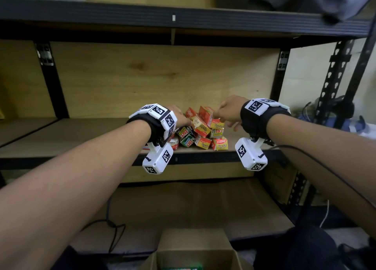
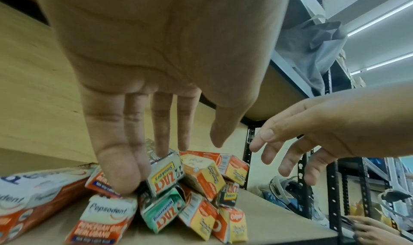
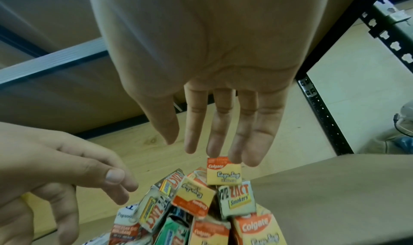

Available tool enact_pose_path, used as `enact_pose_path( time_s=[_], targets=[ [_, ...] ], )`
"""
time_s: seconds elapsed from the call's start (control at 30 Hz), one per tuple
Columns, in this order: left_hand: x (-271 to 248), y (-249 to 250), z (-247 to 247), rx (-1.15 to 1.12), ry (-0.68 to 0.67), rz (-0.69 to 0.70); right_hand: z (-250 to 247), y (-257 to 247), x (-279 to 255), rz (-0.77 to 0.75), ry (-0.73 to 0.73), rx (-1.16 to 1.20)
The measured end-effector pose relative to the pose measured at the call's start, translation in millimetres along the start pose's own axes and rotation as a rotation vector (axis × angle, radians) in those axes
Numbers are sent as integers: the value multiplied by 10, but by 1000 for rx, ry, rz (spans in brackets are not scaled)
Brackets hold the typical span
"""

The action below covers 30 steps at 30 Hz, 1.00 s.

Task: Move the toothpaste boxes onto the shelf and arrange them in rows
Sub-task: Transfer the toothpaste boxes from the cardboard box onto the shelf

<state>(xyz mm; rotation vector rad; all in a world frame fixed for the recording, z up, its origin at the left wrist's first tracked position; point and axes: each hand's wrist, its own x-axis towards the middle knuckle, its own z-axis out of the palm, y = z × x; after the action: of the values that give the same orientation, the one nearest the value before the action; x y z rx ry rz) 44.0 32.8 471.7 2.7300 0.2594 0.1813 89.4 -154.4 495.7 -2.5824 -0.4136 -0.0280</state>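
Note:
A loose heap of small toothpaste boxes (image 1: 200,131) lies near the front of the middle shelf (image 1: 81,135); they carry Colgate, ZACT and Pepsodent prints. My left hand (image 1: 180,115) reaches onto the heap's left side with straight fingers (image 2: 120,169). Their tips press on a Pepsodent box (image 2: 107,215) and a ZACT box (image 2: 165,176). My right hand (image 1: 222,115) is over the heap's right top. Its fingers (image 3: 252,142) are straight, with the tips at the upper edge of the topmost Colgate box (image 3: 224,172). Neither hand grips anything.
A long Pepsodent carton (image 2: 33,201) lies left of the heap. The upper shelf beam (image 1: 183,19) runs overhead between black uprights (image 1: 53,80). An open cardboard box (image 1: 195,255) with green packs sits below, in front of the lower shelf, where a black cable (image 1: 114,229) lies.

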Motion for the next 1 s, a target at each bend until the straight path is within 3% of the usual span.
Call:
enact_pose_path(
  time_s=[0.13,0.37,0.57,1.0],
  targets=[
    [-216,8,162,-27,-41,-2,175,105,-253,17,-72,58],
    [-421,-147,628,-115,-273,-97,819,507,-433,81,-289,85],
    [-394,-402,1267,-99,-461,-143,1357,818,-367,146,-413,124],
    [-107,-1057,2546,-149,-649,-311,2507,1499,-4,269,-668,52]
  ],
)
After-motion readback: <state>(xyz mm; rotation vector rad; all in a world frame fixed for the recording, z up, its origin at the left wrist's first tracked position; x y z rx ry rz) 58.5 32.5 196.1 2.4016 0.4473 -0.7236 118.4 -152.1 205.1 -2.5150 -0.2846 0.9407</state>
